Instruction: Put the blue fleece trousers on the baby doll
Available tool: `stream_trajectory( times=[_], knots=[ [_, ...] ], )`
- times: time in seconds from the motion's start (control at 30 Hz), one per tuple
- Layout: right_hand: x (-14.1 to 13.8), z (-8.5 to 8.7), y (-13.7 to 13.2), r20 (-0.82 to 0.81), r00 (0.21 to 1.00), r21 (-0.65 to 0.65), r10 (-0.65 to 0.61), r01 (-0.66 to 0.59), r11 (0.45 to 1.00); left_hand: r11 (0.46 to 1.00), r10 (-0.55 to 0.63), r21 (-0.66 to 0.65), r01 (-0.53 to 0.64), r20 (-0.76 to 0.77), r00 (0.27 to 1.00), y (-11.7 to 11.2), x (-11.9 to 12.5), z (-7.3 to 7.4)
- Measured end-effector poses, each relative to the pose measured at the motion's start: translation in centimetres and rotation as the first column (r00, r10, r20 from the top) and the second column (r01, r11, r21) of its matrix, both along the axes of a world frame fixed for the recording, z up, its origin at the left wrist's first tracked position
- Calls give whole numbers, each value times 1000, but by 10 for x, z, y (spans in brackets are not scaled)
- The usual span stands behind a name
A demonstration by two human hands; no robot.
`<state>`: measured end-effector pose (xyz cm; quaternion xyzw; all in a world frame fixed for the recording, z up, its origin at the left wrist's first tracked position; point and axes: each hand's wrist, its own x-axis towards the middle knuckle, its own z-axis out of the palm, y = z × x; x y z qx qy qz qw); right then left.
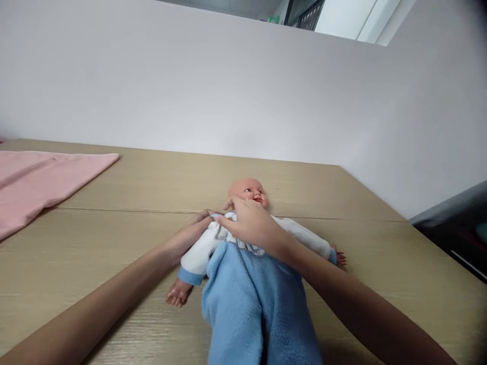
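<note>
A baby doll (249, 191) lies on its back on the wooden table (114, 243), head away from me. It wears a blue fleece suit (254, 299) with white sleeves. My left hand (190, 234) pinches the garment at the doll's left shoulder by the collar. My right hand (253, 223) rests over the doll's chest below the chin, fingers curled and gripping the collar fabric. Both hands meet at the neckline. The doll's bare hands stick out of the sleeves at both sides.
A pink cloth (34, 182) lies spread at the table's far left. A white wall (228, 91) stands behind the table. The table's right edge runs diagonally, with a dark surface (456, 228) beyond it.
</note>
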<state>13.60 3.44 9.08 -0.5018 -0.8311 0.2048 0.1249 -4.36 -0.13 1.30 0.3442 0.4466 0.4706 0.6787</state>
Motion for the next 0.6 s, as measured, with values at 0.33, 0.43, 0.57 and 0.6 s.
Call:
stream_trajectory(
  times=[0.33,0.43,0.57,0.6],
  knots=[
    [-7,12,-12,354,933,182,-71,6,983,970,-107,134,203,-513,852,-15,-38,31],
    [-18,14,-5,418,908,110,25,-78,991,922,-103,228,313,-634,766,-26,-38,38],
    [-37,17,11,467,880,101,83,-147,984,873,99,380,305,-752,652,-39,-37,38],
    [-40,17,14,485,871,113,70,-142,983,848,157,427,313,-768,620,-41,-38,38]
  ],
)
